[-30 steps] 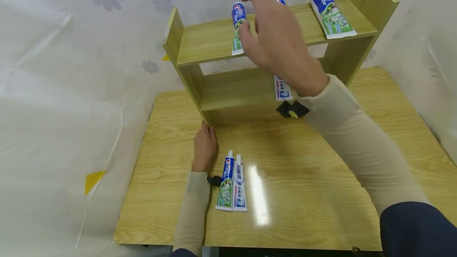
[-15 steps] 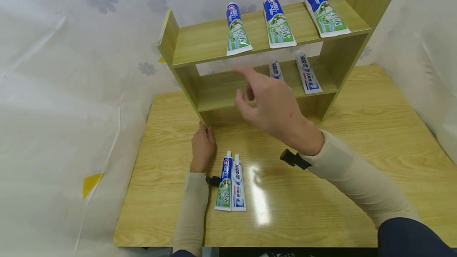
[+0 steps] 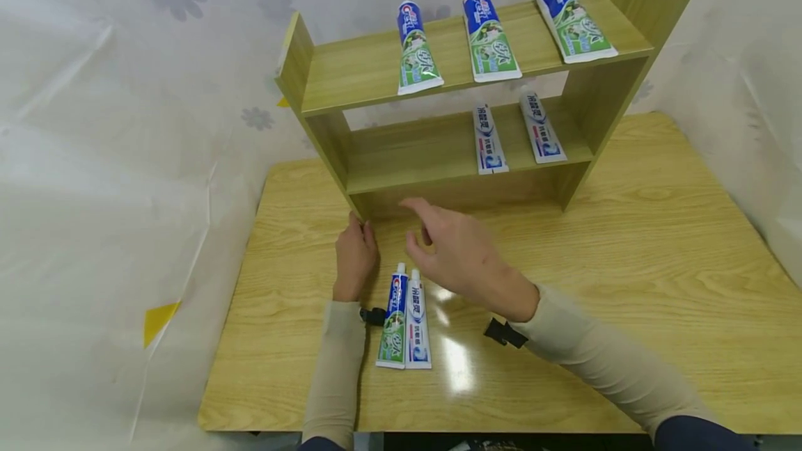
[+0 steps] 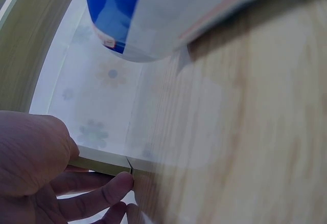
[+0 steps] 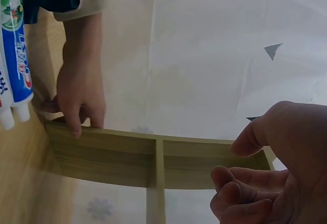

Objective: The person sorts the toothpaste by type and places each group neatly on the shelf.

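Observation:
My left hand (image 3: 356, 259) grips the bottom left end of the wooden shelf (image 3: 407, 182); the left wrist view shows the fingers (image 4: 97, 196) around its edge. Above the table, just past two tubes lying side by side, my right hand (image 3: 460, 252) hangs with bent, parted fingers and holds nothing. The left of those tubes is blue and green (image 3: 393, 326), the right one white (image 3: 418, 326). Three blue and green tubes (image 3: 418, 58) lie spaced out on the upper board. On the middle board two white tubes (image 3: 489, 141) lie toward the right.
The shelf stands at the back of the wooden table (image 3: 564, 326), before a flower-patterned wall covering (image 3: 238, 40). A black band (image 3: 505, 333) is at my right wrist, another (image 3: 373, 317) at my left. A yellow triangle (image 3: 160, 322) marks the covering on the left.
My right hand has come down from the upper board toward the table, uncovering the tubes on both boards. The leftmost upper tube's lower end has shifted right. My left hand stays at the shelf.

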`<control>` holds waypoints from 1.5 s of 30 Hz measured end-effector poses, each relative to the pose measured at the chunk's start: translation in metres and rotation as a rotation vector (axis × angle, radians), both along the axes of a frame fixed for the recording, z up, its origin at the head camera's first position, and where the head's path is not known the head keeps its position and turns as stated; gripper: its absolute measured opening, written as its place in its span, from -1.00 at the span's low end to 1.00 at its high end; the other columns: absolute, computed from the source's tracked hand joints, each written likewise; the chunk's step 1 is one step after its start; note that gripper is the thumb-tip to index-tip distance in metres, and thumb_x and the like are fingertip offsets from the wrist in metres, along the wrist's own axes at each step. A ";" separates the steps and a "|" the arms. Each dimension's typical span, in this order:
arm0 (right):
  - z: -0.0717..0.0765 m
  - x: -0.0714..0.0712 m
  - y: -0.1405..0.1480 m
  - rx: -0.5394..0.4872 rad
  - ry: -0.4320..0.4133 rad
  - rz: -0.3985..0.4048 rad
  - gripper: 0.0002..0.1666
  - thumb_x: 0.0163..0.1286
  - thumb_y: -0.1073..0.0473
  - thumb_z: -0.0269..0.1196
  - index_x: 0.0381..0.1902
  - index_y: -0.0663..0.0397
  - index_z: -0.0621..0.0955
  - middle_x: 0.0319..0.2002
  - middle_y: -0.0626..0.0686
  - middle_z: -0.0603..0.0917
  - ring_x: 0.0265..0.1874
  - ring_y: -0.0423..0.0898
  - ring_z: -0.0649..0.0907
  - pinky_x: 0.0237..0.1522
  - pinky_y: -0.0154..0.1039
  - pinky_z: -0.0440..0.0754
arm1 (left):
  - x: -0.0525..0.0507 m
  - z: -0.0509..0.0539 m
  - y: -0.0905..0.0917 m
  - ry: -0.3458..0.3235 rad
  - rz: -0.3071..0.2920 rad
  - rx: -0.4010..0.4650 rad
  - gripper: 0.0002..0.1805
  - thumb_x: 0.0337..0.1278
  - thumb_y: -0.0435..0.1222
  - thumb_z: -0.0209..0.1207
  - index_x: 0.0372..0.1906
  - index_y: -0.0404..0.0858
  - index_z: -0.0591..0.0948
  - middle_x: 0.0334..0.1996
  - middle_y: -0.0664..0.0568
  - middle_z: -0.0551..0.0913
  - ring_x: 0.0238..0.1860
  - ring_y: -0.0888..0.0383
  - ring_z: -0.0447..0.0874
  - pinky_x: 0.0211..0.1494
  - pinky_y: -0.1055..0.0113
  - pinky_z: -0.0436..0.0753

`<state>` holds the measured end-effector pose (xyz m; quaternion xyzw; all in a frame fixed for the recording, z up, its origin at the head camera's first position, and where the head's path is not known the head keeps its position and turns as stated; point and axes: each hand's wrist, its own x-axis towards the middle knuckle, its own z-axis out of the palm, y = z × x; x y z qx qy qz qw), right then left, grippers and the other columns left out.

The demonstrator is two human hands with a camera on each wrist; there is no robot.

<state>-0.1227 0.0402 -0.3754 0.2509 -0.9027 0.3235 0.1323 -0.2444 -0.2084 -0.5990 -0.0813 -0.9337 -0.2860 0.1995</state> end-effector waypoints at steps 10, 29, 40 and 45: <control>-0.034 0.006 -0.006 0.011 -0.028 -0.010 -0.46 0.50 0.18 0.32 0.39 0.15 0.59 -0.57 -0.17 0.53 -0.68 -0.34 0.34 -0.66 -0.44 0.25 | 0.023 0.040 0.013 -0.013 0.001 0.032 -0.70 0.76 -0.22 -0.05 0.05 -0.42 0.50 -0.42 -0.37 0.70 -0.46 -0.30 0.76 -0.52 -0.13 0.58; -0.090 0.025 -0.021 0.151 -0.370 0.001 -0.35 0.59 0.07 0.34 0.53 0.11 0.48 -0.46 -0.12 0.60 -0.70 -0.27 0.43 -0.63 -0.36 0.41 | 0.022 0.043 0.017 -0.101 0.015 0.037 -0.73 0.77 -0.25 -0.05 0.13 -0.42 0.49 -0.35 -0.39 0.72 -0.44 -0.27 0.73 -0.46 -0.10 0.63; -0.112 0.041 -0.027 0.160 -0.472 -0.011 -0.27 0.57 0.07 0.34 0.59 0.14 0.44 -0.03 0.14 0.79 -0.47 -0.24 0.60 -0.46 -0.34 0.60 | 0.003 0.004 0.002 -0.021 0.004 -0.014 -0.65 0.79 -0.13 -0.10 0.05 -0.36 0.49 -0.46 -0.22 0.67 -0.53 -0.12 0.65 -0.54 0.02 0.54; -0.118 0.046 -0.030 0.165 -0.533 -0.004 -0.27 0.58 0.02 0.36 0.58 0.10 0.45 -0.02 0.09 0.78 -0.36 -0.21 0.64 -0.37 -0.34 0.64 | 0.000 -0.002 -0.002 -0.018 -0.005 -0.026 -0.64 0.80 -0.11 -0.13 0.08 -0.34 0.49 -0.46 -0.18 0.67 -0.55 -0.04 0.62 -0.57 0.12 0.52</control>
